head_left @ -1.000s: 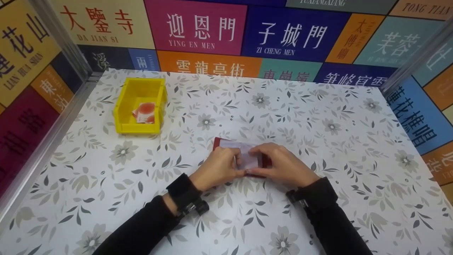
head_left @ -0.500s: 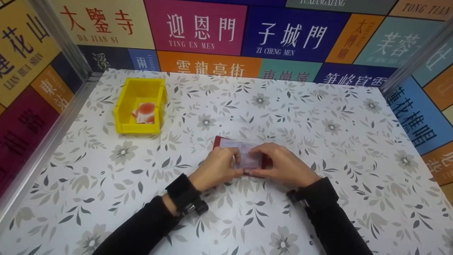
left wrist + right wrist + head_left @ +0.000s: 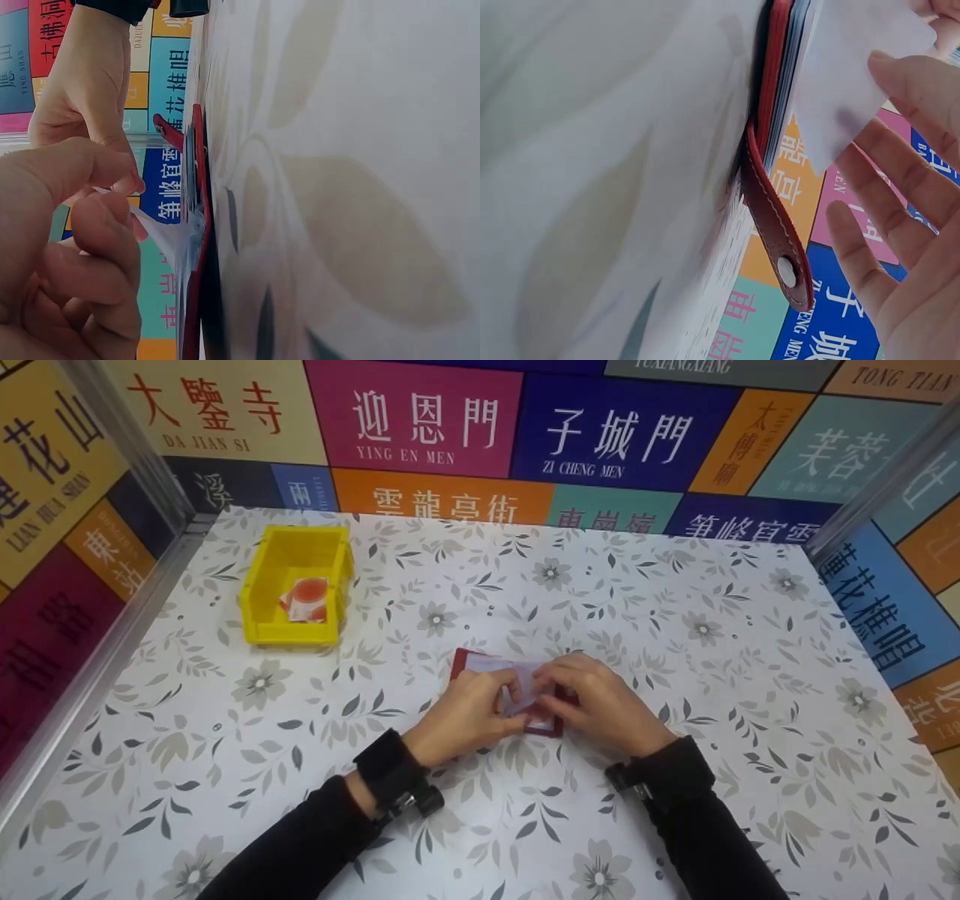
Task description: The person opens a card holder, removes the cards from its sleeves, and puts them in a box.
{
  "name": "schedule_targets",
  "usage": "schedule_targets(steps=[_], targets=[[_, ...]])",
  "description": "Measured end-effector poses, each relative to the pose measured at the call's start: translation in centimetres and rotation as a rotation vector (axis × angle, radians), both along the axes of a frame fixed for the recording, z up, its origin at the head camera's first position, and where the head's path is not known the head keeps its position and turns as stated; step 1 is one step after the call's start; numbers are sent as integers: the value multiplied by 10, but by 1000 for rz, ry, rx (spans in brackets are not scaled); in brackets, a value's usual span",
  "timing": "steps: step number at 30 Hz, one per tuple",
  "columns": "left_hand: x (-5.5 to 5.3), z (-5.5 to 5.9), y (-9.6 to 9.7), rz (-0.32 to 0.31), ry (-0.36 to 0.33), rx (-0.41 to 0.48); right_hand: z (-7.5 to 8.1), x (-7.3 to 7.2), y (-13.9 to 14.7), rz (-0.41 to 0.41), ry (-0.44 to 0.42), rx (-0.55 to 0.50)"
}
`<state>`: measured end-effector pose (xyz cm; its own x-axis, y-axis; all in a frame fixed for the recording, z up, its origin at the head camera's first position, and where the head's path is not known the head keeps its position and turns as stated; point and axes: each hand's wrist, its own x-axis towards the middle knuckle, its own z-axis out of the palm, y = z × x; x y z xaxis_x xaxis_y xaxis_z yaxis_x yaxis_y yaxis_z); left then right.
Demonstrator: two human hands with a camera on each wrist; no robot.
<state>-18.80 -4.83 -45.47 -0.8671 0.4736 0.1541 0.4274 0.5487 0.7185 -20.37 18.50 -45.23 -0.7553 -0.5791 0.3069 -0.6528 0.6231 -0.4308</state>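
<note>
A red leather card holder (image 3: 460, 661) lies opened out on the table between the hands, its stack of clear plastic sleeves edge-on in the wrist views. One translucent sleeve (image 3: 847, 67) stands raised from the stack. My left hand (image 3: 469, 706) pinches its corner between thumb and index finger (image 3: 112, 161). On the other side my right hand (image 3: 604, 706) has its thumb (image 3: 904, 75) on the sleeve's face and fingers behind it. The holder's strap (image 3: 776, 217), with a metal snap, sticks out past the edge. Part of the holder is hidden under the left hand.
A yellow bin (image 3: 292, 631) stands at the back left, with red-and-white cards (image 3: 307, 598) inside. Flower-patterned paper covers the table (image 3: 675, 585). Panels with large printed characters (image 3: 420, 420) rise along the back and both sides.
The sleeve that lay flat is now lifted at its right part, baring a page beneath. My right thumb has moved up and inward with it; the left hand has barely shifted.
</note>
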Motion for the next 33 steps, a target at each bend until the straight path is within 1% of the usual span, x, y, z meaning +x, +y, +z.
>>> schedule_targets(steps=[5,9,12,14,16,22,27,30,33], targets=[[0,0,-1,4,43,15,0,1,0,-5,18,-5],[-1,1,-2,10,67,8,0,1,1,-37,23,-34],[-1,2,-3,26,57,-5,0,1,2,-66,15,-49],[-2,3,-4,35,53,-11,1,2,1,-73,-6,-51],[-2,3,-5,34,46,-9,1,2,1,-64,-37,-43],[-2,3,-6,39,40,11,1,4,0,-2,-121,-12],[-5,5,-9,87,49,29,1,4,0,36,-166,-1],[-7,7,-12,133,44,26,0,4,1,23,-201,9],[-8,9,-17,179,19,5,-1,4,3,-20,-232,36]])
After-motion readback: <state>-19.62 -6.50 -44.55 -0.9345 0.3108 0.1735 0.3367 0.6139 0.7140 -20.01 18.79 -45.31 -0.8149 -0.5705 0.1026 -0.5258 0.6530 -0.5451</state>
